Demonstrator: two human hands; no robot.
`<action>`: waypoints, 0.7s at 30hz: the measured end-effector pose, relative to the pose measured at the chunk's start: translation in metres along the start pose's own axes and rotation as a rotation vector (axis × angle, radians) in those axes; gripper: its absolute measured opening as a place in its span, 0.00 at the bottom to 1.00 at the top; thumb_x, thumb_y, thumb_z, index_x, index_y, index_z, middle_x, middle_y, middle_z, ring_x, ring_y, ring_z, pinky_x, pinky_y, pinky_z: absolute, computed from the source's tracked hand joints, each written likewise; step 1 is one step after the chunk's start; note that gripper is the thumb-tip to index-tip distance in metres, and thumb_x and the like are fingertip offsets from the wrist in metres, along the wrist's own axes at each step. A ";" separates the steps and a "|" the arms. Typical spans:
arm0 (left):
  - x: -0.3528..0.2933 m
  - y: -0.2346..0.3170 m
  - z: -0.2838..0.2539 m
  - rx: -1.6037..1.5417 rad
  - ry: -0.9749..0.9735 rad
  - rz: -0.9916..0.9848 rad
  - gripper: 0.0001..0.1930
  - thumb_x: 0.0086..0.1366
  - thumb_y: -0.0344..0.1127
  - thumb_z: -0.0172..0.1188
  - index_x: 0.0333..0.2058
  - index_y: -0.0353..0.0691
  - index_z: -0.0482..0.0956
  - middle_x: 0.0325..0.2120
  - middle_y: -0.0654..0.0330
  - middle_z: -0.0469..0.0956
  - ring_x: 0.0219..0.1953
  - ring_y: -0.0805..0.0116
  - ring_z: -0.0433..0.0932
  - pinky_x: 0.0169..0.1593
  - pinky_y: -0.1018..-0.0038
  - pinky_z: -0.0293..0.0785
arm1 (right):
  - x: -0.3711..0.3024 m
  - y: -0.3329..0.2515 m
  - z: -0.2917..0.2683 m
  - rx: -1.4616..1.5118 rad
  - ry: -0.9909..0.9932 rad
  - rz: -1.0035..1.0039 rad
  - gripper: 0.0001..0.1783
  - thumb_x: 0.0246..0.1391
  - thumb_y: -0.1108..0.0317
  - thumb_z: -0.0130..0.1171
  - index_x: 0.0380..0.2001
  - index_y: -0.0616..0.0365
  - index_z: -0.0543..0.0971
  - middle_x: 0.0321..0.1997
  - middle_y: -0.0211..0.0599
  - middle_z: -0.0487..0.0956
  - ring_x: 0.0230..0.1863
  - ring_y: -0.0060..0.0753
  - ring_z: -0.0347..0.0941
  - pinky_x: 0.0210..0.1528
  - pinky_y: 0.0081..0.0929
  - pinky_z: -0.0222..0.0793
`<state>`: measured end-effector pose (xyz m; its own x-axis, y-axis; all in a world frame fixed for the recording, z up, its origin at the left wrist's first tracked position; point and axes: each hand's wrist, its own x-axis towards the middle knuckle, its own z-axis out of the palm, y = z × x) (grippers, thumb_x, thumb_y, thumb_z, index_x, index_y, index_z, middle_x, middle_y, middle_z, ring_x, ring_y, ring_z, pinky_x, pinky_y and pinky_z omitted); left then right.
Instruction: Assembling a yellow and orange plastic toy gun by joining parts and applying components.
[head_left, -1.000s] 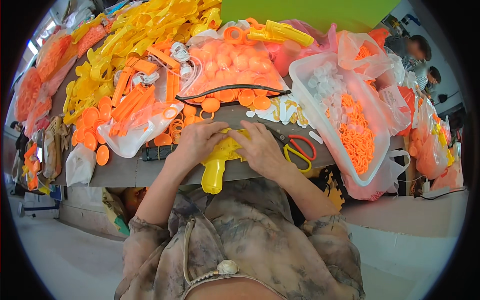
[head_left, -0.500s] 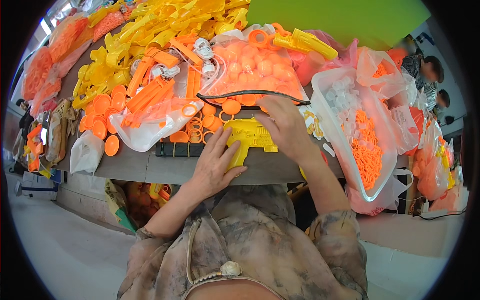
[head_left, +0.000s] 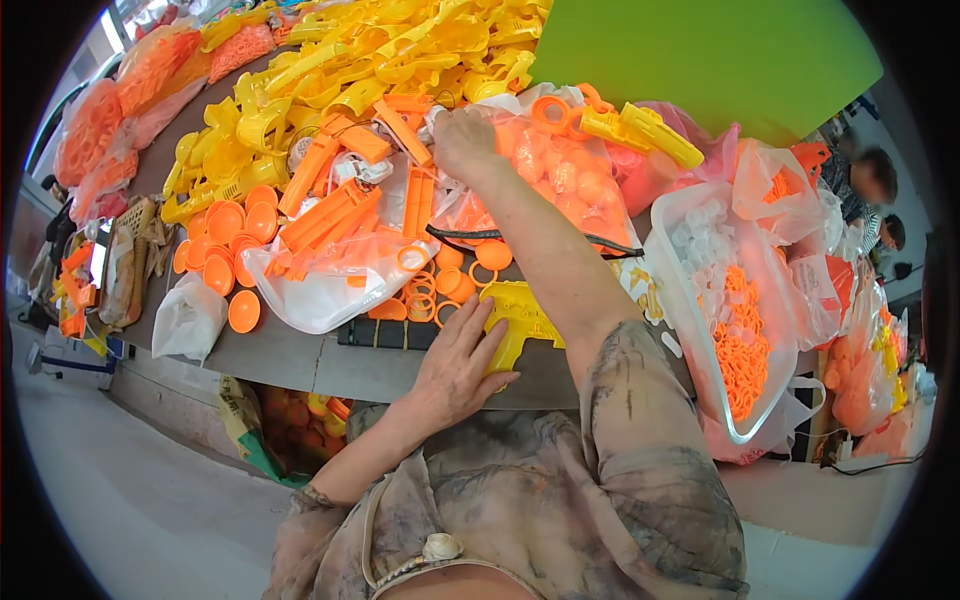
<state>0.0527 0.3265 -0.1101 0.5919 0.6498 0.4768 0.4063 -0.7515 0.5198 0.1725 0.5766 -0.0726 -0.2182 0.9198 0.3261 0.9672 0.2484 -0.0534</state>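
A yellow toy gun shell half (head_left: 518, 322) lies inner side up near the table's front edge. Across its handle rest the thumb and fingers of my left hand (head_left: 462, 352), closed on it and holding it against the table. My right hand (head_left: 466, 145) is stretched far forward over the pile, at the edge of a clear bag of orange balls (head_left: 560, 165). Its fingertips point down among small white mechanisms and are mostly hidden, so their grip cannot be made out. Beside that hand lie long orange parts (head_left: 335, 220) and another white mechanism (head_left: 365, 170).
Yellow shells (head_left: 380, 50) are heaped at the back. Orange cups (head_left: 225, 240) lie to the left, orange rings (head_left: 420, 300) by the shell. A white tub (head_left: 740, 430) of clear and orange small parts stands right. A green panel (head_left: 700, 60) rises behind.
My right hand has left the yellow shell and reached forward and left to the white mechanisms. My left hand has stayed on the shell. The whole view has shifted slightly.
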 end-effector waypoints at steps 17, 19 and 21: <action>-0.002 -0.002 -0.018 -0.083 0.217 0.089 0.26 0.51 0.34 0.66 0.49 0.34 0.72 0.53 0.42 0.66 0.57 0.43 0.65 0.57 0.58 0.63 | -0.017 0.038 -0.144 1.177 0.005 0.060 0.20 0.59 0.52 0.50 0.37 0.58 0.79 0.28 0.24 0.74 0.27 0.15 0.64 0.32 0.18 0.61; 0.017 -0.001 -0.055 0.015 0.447 0.080 0.24 0.50 0.27 0.64 0.48 0.33 0.72 0.46 0.45 0.73 0.50 0.48 0.72 0.53 0.62 0.67 | -0.025 0.037 -0.157 1.124 -0.032 0.041 0.20 0.59 0.52 0.51 0.36 0.58 0.79 0.28 0.24 0.74 0.27 0.16 0.64 0.32 0.17 0.61; 0.051 -0.007 -0.094 -0.197 0.658 -0.062 0.22 0.54 0.28 0.63 0.48 0.32 0.71 0.45 0.50 0.74 0.45 0.61 0.74 0.47 0.67 0.71 | -0.033 0.034 -0.164 1.072 -0.077 0.012 0.20 0.59 0.52 0.51 0.36 0.58 0.79 0.27 0.23 0.74 0.28 0.16 0.64 0.32 0.17 0.61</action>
<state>0.0141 0.3756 -0.0227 0.0004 0.6717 0.7408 0.2547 -0.7165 0.6495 0.2334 0.5049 0.0698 -0.2533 0.9314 0.2615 0.3592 0.3415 -0.8685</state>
